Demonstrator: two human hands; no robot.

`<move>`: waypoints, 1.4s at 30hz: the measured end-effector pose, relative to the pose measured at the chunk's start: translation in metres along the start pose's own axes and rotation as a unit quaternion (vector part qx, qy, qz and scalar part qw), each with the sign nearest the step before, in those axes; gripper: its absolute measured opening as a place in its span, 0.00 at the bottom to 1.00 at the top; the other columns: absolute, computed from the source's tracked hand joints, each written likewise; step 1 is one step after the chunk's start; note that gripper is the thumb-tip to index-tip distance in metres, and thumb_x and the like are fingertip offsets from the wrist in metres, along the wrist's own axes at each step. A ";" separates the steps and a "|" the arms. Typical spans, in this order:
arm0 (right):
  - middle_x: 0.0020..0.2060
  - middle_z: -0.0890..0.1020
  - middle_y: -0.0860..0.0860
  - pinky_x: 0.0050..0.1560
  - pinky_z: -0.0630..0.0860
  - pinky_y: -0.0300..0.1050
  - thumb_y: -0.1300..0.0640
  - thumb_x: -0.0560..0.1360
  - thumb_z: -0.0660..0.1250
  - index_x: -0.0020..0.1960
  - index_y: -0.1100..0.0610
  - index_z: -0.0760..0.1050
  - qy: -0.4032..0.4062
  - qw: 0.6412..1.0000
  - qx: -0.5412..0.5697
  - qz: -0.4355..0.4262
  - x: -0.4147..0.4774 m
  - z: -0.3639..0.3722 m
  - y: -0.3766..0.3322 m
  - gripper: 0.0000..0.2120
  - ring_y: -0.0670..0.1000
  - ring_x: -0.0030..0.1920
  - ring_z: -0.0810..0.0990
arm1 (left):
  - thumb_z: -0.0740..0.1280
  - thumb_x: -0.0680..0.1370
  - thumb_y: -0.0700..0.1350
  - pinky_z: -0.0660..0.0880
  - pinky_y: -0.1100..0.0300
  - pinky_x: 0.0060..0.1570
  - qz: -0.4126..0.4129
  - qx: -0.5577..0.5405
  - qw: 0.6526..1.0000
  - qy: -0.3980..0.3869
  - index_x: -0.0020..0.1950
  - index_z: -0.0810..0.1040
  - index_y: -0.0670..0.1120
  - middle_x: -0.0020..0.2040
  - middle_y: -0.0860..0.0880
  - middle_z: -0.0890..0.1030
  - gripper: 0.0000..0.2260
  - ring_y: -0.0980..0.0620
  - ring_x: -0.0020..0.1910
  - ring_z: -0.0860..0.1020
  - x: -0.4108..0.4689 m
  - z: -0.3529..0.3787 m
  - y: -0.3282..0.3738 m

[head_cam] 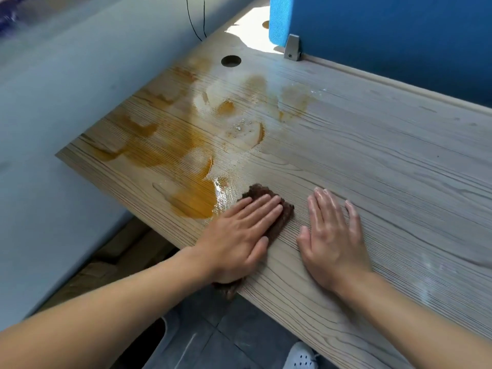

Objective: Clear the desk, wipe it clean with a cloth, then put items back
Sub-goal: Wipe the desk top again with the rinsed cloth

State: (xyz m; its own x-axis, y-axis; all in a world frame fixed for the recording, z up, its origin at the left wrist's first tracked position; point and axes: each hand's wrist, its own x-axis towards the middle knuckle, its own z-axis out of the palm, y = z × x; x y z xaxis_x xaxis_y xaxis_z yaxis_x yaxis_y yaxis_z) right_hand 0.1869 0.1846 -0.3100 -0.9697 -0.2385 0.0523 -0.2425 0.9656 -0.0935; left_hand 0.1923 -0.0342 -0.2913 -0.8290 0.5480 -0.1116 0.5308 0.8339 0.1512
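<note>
Pale blue wall (53,107) on the left, blue screen (386,35) at the back, grey floor tiles (226,342) below, bright sun patch (247,25) far off.

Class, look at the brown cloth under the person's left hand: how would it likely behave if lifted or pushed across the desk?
The brown cloth would probably flop when lifted: its near end already droops over the desk edge. Beside the orange spill, it may be damp and heavier. Pressed flat under the left hand, it should slide rather than roll.
</note>
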 end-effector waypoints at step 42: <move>0.76 0.66 0.57 0.74 0.59 0.63 0.47 0.76 0.52 0.76 0.62 0.65 -0.010 1.000 -0.014 0.006 0.000 -0.004 -0.004 0.32 0.55 0.77 0.62 | 0.44 0.82 0.56 0.43 0.55 0.79 -0.012 -0.004 1.000 0.020 0.82 0.47 0.52 0.82 0.54 0.46 0.28 0.59 0.79 0.40 0.038 -0.004 -0.017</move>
State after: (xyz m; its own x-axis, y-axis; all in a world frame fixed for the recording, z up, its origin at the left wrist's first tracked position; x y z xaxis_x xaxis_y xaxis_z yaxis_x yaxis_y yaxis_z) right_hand 0.1883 0.1813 -0.3054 -0.9728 -0.2295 0.0313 -0.2312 0.9707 -0.0663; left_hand 0.1511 -0.0272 -0.2943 -0.8480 0.5245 -0.0758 0.5093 0.8461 0.1572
